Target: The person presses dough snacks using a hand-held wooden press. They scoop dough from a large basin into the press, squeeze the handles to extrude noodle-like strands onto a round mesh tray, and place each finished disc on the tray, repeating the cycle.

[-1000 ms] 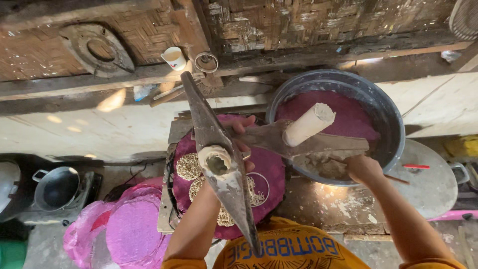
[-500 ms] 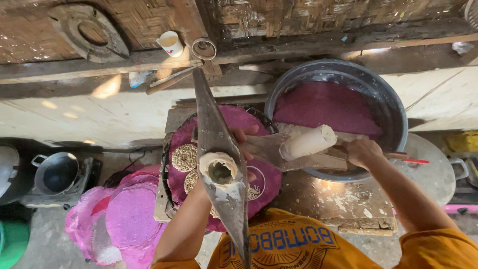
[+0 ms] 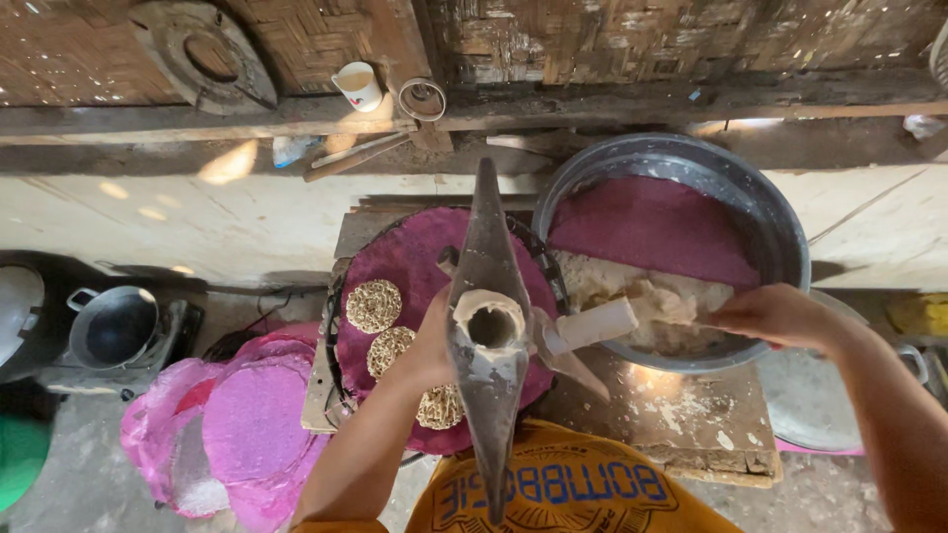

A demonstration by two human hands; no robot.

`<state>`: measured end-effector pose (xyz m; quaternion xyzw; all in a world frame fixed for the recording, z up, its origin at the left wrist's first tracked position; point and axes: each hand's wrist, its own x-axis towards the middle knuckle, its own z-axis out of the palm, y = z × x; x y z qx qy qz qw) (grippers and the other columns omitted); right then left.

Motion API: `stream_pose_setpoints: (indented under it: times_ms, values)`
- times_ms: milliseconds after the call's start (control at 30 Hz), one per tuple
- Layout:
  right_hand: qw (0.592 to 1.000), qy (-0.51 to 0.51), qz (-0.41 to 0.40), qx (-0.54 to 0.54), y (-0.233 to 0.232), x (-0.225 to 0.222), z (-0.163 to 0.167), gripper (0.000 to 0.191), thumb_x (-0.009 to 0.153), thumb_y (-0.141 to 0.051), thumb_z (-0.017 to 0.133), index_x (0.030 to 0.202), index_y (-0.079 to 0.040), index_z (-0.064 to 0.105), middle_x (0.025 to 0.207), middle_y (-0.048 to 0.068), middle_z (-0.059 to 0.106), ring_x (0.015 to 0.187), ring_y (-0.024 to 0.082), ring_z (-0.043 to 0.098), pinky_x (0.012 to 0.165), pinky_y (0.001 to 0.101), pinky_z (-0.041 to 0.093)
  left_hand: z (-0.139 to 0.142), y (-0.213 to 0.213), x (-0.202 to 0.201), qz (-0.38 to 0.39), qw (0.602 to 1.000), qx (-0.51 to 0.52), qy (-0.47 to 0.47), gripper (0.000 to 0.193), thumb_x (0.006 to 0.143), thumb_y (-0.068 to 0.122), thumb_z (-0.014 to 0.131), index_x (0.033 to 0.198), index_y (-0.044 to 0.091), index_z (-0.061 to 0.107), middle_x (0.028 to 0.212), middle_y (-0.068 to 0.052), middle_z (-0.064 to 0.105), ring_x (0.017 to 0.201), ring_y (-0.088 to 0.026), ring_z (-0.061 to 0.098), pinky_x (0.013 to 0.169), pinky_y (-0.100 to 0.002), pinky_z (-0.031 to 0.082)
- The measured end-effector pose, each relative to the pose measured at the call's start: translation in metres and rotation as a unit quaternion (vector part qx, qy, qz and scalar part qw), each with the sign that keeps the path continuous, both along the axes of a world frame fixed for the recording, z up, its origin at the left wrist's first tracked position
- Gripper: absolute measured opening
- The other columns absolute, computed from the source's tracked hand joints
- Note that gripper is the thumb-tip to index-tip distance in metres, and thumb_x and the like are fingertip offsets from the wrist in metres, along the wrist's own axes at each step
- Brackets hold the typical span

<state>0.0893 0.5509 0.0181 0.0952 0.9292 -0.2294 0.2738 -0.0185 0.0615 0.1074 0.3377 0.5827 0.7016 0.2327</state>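
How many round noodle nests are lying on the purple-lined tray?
3 noodle nests on the tray: one upper left, one just below it, one lower down beside the left hand's wrist. The press may hide more.

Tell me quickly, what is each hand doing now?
Left hand: closed on the wooden press, holding it over the pink tray.
Right hand: in the metal basin, fingers closed on dough.

Low wooden table (image 3: 691,424), top dusted with pale flour patches. On it, left: round tray covered in magenta cloth (image 3: 415,257). On it, right: large metal basin (image 3: 681,168), touching the tray's far right edge. Far side: wooden ledge (image 3: 197,118) carrying a white cup (image 3: 357,87). Floor (image 3: 79,474), near left: stack of pink cloths (image 3: 247,424), dark pot (image 3: 114,326).
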Motion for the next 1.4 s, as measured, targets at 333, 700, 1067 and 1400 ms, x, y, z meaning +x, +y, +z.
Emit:
stream_pose_setpoints:
  times_ms: [333,700,1067,1400]
  values:
    - [0.927,0.101,-0.011,-0.361,-0.014,0.014,0.073,0.039,0.097,-0.013,0.07,0.132,0.004,0.074,0.107,0.015,0.072,0.097,0.018,0.061,0.085,0.0339,0.051,-0.058,0.103,-0.025,0.064,0.934,-0.151,0.317,0.068,0.067,0.022,0.085,0.126,-0.003,0.062,0.117,-0.023,0.066,0.104,-0.036,0.068,0.094,-0.043,0.056]
    - [0.927,0.208,0.143,0.278,-0.107,0.005,0.222,0.055,0.083,-0.053,0.069,0.135,-0.035,0.072,0.103,-0.006,0.075,0.088,0.017,0.075,0.078,0.034,0.059,-0.053,0.115,-0.025,0.081,0.872,-0.148,0.46,0.046,0.077,0.035,0.076,0.114,0.009,0.071,0.113,-0.016,0.072,0.11,-0.037,0.068,0.085,-0.046,0.058]
    - [0.582,0.559,0.393,0.44,-0.188,0.031,0.211,0.037,0.074,-0.014,0.069,0.112,-0.011,0.07,0.083,0.001,0.068,0.072,0.016,0.066,0.06,0.0298,0.049,-0.093,0.13,-0.055,0.059,0.92,-0.208,0.327,0.045,0.085,0.04,0.069,0.123,0.014,0.071,0.116,-0.013,0.075,0.108,-0.032,0.07,0.091,-0.04,0.057]
    - [0.811,0.443,0.159,0.348,-0.137,0.04,0.236,0.039,0.083,-0.052,0.064,0.103,-0.021,0.077,0.086,-0.004,0.076,0.074,0.021,0.073,0.064,0.0367,0.058,-0.093,0.13,-0.066,0.14,0.855,-0.198,0.458,0.044,0.085,0.038,0.071,0.123,0.014,0.071,0.121,-0.014,0.073,0.111,-0.036,0.067,0.091,-0.042,0.057]
